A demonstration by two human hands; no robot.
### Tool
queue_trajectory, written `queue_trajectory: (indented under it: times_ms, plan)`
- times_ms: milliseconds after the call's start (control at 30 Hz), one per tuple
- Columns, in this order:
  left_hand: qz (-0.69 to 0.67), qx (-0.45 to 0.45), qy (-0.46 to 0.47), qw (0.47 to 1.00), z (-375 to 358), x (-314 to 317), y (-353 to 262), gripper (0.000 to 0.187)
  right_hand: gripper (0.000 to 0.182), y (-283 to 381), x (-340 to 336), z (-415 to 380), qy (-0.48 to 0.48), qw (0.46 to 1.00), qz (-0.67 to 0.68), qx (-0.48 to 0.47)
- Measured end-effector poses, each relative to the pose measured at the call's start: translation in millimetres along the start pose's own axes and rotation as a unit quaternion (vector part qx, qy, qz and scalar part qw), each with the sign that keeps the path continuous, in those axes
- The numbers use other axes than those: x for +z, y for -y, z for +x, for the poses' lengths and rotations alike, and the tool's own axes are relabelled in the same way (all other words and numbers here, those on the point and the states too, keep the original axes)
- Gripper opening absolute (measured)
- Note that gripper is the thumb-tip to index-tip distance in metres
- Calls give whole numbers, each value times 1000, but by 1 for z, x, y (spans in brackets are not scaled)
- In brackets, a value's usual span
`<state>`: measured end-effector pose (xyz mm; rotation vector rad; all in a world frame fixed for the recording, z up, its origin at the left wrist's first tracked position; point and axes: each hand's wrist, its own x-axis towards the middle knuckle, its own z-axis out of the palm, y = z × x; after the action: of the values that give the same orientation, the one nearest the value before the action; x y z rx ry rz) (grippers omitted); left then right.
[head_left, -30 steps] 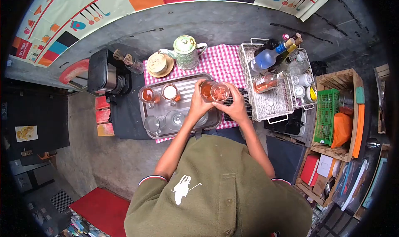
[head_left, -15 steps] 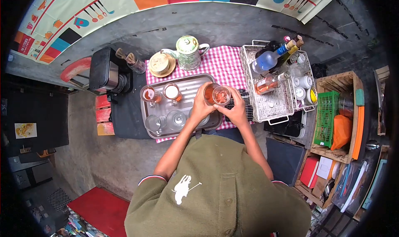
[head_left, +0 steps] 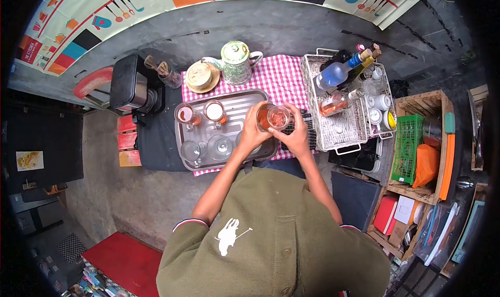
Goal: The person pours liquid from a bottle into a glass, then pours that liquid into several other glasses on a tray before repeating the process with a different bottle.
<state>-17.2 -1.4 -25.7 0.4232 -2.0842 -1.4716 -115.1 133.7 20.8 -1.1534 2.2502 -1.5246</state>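
My left hand [head_left: 252,129] is wrapped round a glass of reddish drink [head_left: 263,115] above the right part of the metal tray [head_left: 237,101]. Close against it, my right hand [head_left: 296,134] grips a second glass with red liquid [head_left: 278,118]. The two glasses touch or nearly touch. On the tray's left side stand a glass mug of red drink [head_left: 185,114] and another with a white top [head_left: 214,111]. Nearer me are an empty glass mug [head_left: 191,151] and an empty glass [head_left: 222,147]. One more glass is partly hidden behind my left wrist.
Behind the tray are a green-white teapot [head_left: 237,65] and a stacked bowl [head_left: 199,77]. A black coffee machine [head_left: 126,86] stands left. On the right, a white wire basket [head_left: 341,133] holds bottles and jars. Wooden crates [head_left: 432,193] are farther right.
Both hands still hold the glasses in nearly the same place. The right-hand glass has shifted very slightly, and the whole view has moved a little.
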Motion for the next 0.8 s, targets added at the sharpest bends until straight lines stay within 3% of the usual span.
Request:
queue_trajectory:
  times_ms: [167, 800]
  plan:
    - [6, 3, -6, 1000, 0, -3, 0, 85, 71, 3, 2, 1, 9, 1000, 13, 24]
    - [16, 23, -26, 999, -2, 1, 1, 75, 68, -2, 7, 2, 9, 998, -55, -26]
